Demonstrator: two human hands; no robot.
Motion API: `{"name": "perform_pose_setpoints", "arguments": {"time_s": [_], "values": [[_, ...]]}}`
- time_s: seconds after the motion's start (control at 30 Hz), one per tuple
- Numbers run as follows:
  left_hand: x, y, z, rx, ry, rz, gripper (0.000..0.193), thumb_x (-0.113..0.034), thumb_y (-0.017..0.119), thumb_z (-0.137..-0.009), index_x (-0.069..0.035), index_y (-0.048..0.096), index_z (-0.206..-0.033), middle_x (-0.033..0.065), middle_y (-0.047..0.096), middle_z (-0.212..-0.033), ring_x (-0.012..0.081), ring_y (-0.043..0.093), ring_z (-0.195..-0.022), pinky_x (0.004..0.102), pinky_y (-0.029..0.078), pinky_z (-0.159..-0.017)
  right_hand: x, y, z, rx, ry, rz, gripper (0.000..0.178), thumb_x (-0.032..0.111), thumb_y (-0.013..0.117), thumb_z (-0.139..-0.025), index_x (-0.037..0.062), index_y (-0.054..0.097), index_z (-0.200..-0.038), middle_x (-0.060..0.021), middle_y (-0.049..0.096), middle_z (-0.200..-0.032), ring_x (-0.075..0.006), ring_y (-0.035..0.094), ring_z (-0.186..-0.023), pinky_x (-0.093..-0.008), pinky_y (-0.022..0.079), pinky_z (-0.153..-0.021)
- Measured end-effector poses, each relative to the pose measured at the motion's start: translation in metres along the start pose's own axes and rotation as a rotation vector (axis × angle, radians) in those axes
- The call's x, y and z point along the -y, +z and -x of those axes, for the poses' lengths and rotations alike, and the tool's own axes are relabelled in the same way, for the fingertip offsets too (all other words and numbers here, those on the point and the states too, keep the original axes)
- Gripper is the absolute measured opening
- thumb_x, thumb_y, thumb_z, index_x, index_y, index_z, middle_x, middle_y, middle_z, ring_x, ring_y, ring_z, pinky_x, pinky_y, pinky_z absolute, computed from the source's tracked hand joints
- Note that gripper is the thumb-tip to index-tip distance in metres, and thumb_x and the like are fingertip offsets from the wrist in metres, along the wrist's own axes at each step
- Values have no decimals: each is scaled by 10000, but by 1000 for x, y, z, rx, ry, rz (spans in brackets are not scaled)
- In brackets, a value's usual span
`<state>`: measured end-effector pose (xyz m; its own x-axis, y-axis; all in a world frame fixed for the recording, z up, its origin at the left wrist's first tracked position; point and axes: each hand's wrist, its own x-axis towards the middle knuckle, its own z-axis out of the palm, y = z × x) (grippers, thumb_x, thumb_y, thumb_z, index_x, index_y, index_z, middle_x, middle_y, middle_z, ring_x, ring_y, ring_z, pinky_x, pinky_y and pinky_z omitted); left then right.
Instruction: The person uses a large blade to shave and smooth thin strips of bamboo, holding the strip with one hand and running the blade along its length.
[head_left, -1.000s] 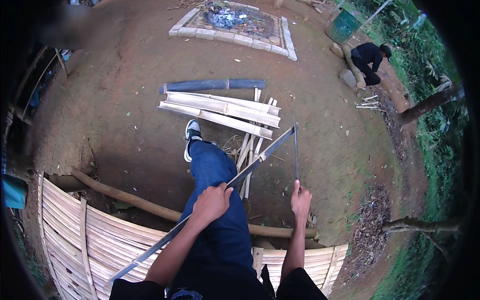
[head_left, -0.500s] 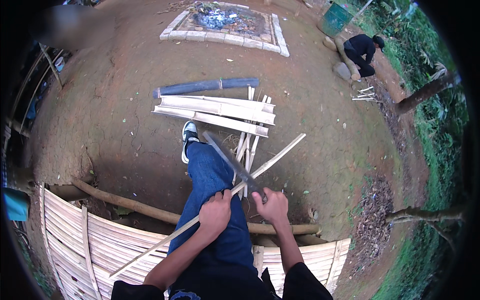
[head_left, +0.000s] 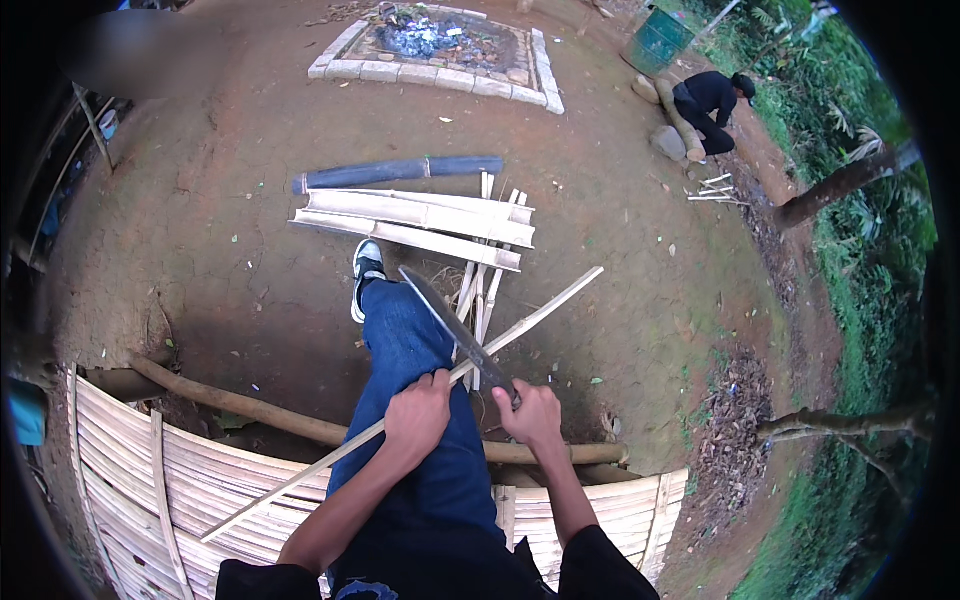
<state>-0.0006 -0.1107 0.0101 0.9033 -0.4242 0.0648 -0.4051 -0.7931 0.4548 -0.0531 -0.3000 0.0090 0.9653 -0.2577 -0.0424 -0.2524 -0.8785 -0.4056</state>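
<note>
While knife [head_left: 447, 319] points forward-left, bamboo strip [head_left: 537, 316] slants forward-right.

Both hands curled tight, close together in front of the body.
The left hand [head_left: 418, 415] is clenched with its back turned up, lying over the forward-reaching leg [head_left: 400, 330]; whether it touches the leg is hard to tell. The right hand [head_left: 534, 412] grips firmly near it, apart, at about the same height, its thumb [head_left: 503, 400] toward the left hand. The left forearm [head_left: 345, 508] slants up and rightward, the right forearm [head_left: 568, 490] up and leftward, both bare below dark sleeves [head_left: 600, 572].
</note>
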Motion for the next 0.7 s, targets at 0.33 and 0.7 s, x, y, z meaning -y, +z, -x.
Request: {"name": "perform_pose_setpoints", "arguments": {"time_s": [0.33, 0.7], "values": [[7, -5, 7, 69, -85, 94, 231, -258, 528, -960, -48, 545, -865, 167, 666, -778, 368, 662, -637, 468, 539, -561, -69, -36, -37, -222, 553, -26, 664, 550, 426, -961, -62, 676, -893, -298, 647, -758, -471, 650, -801, -538, 500, -739], [6, -9, -4, 97, -48, 126, 264, -267, 504, -970, -19, 592, -948, 212, 672, -741, 392, 675, -652, 483, 548, -577, 3, 1, 7, -3, -124, 39, 512, 558, 621, -823, 58, 629, -712, -189, 627, -611, -394, 657, -622, -477, 527, -588]]}}
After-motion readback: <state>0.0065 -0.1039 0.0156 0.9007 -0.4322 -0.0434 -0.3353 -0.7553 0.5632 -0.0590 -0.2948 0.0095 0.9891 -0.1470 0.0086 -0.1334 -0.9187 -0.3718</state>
